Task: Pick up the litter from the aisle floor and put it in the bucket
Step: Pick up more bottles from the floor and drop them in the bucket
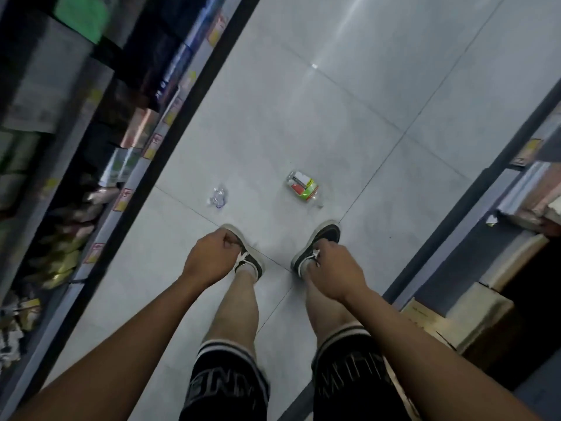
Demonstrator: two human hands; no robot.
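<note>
hands: left hand (209, 256) and right hand (332, 273) hanging loosely curled, gripping nothing | litter: bottle (303, 187) lying at 12 o'clock of right hand, long axis running 10-to-4; crumpled wrapper (218, 196) lying at 12 o'clock of left hand | bucket: not showing

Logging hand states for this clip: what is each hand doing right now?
Left hand: curled shut, holding nothing visible.
Right hand: curled shut, holding nothing visible.
The bottle and the wrapper lie untouched on the floor.
</note>
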